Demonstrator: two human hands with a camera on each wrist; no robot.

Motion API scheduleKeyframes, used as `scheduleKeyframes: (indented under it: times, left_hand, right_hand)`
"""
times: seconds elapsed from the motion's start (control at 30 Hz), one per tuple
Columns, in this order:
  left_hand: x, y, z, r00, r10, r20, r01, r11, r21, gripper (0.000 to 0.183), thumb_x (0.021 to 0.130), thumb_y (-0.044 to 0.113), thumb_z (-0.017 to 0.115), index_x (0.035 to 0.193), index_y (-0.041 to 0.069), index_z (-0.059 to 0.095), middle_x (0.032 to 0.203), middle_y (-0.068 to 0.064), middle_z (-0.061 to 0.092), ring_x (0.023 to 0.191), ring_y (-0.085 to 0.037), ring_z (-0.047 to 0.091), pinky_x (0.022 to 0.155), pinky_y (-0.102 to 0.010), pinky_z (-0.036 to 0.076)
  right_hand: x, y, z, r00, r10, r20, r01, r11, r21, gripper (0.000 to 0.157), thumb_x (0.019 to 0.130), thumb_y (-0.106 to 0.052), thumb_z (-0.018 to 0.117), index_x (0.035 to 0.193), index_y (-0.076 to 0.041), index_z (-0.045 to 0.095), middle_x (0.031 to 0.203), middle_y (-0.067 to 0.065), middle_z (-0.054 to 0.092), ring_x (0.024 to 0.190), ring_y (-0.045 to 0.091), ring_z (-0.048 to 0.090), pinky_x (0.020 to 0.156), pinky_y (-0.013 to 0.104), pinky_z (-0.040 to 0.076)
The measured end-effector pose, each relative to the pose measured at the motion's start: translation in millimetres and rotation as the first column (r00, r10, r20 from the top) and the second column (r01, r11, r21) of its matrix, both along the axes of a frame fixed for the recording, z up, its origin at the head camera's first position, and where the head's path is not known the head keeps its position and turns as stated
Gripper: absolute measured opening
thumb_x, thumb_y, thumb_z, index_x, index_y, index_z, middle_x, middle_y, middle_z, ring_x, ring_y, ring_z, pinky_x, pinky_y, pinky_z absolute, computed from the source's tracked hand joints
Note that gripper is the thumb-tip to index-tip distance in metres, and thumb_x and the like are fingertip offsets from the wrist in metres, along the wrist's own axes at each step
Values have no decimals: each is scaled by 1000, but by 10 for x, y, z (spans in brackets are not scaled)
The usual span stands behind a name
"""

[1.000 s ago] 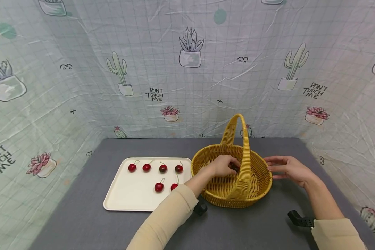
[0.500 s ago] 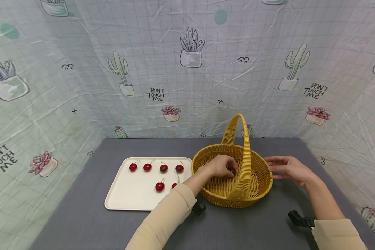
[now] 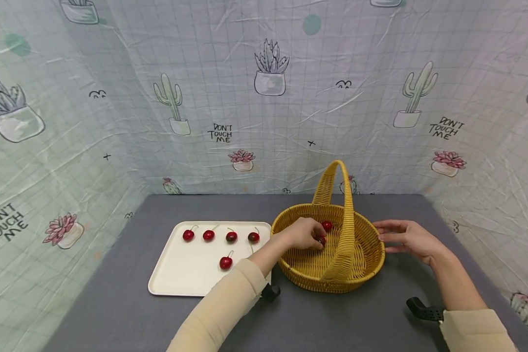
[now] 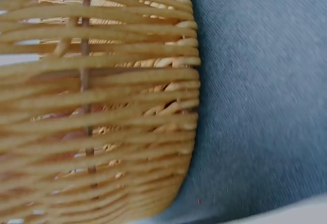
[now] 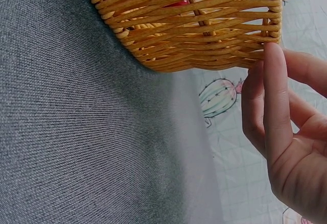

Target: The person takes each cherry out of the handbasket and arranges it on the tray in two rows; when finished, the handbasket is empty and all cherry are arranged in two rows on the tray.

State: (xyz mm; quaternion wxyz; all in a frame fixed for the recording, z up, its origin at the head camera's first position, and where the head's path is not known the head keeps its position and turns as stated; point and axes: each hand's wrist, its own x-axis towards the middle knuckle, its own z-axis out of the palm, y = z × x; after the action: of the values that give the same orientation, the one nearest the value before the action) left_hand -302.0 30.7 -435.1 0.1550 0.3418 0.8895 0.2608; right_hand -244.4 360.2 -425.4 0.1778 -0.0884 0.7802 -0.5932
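In the head view my left hand [image 3: 305, 233] reaches inside a yellow wicker basket [image 3: 330, 287], its fingertips curled around a dark red cherry [image 3: 320, 240]. Just behind that cherry, a second red cherry [image 3: 327, 225] lies in the basket. My right hand [image 3: 411, 239] is at the basket's right side, fingertips touching near the rim. The right wrist view shows that hand's fingers [image 5: 276, 81] fairly straight against the woven edge. The left wrist view holds only the basket's outer weave [image 4: 112, 106] and the tabletop, with the left hand's fingers hidden.
A white tray [image 3: 180, 274] stands left of the basket, bearing several stemmed cherries, such as one front cherry [image 3: 226, 263]; the left forearm covers its right corner. The basket's tall handle [image 3: 347, 215] arches beside the left hand. Cactus-print cloth [image 3: 202, 166] walls off the grey table [image 3: 114, 293].
My left hand has shifted slightly left inside the basket with the cherry at its fingertips, and a second cherry now shows behind it. The right hand has stayed at the rim.
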Motion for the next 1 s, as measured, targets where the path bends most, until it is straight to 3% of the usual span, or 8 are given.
scheduleKeyframes:
  times: [0.13,0.37,0.67,1.0]
  left_hand:
    - [20,-72,51,1000,0,-19,0,1000,22,30,93,17,79,122,10,74,109,4,71,95,-7,64,81,-21,50]
    - [48,-219,114,1000,24,-17,-21,989,146,27,91,12,81,117,9,75,103,3,71,91,-7,64,80,-23,50]
    - [64,-406,126,997,55,-56,-42,975,216,35,91,10,81,124,6,71,110,-1,70,96,-11,66,84,-25,52]
    - [130,-615,199,993,97,-61,-75,952,297,33,89,5,81,122,4,73,112,-4,67,97,-13,67,83,-26,54]
  right_hand:
    - [-3,5,1,1000,1,0,-1,1000,-1,61,103,-15,65,151,13,37,134,17,60,109,13,67,87,42,58]
    - [-6,7,-1,1000,-2,3,2,1000,2,62,103,-15,65,151,13,37,135,17,60,109,12,67,88,42,58]
    - [9,2,6,1000,-2,4,2,1000,-3,61,103,-15,65,150,13,38,134,16,60,108,12,67,88,42,58]
    - [6,9,6,1000,-1,10,1,1000,-4,61,103,-16,65,150,13,38,135,17,60,109,13,67,88,42,58]
